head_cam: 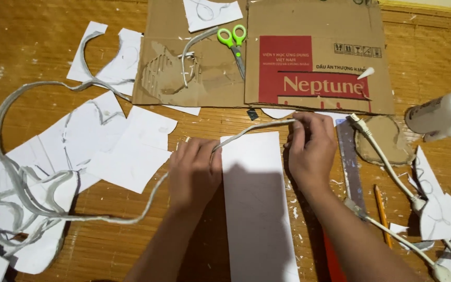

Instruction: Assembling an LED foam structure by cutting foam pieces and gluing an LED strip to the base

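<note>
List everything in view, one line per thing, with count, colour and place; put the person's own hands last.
white sheet: one, white, centre, between the hands
paper strip: one long strip, grey-white, pinched by both hands above the sheet, trailing off to the left
paper scraps: many, white, spread over the left side
cardboard: one flattened box, brown with a red panel, top centre
scissors: one pair, green handles, on the cardboard
glue bottle: one, white, lying at the right edge
ruler: one, grey metal, right of the right hand
pencil: one, orange, right of the ruler
cable: one, white, right side
floor: brown woven mat
left hand: one, pinching the strip
right hand: one, holding the strip's end
</note>
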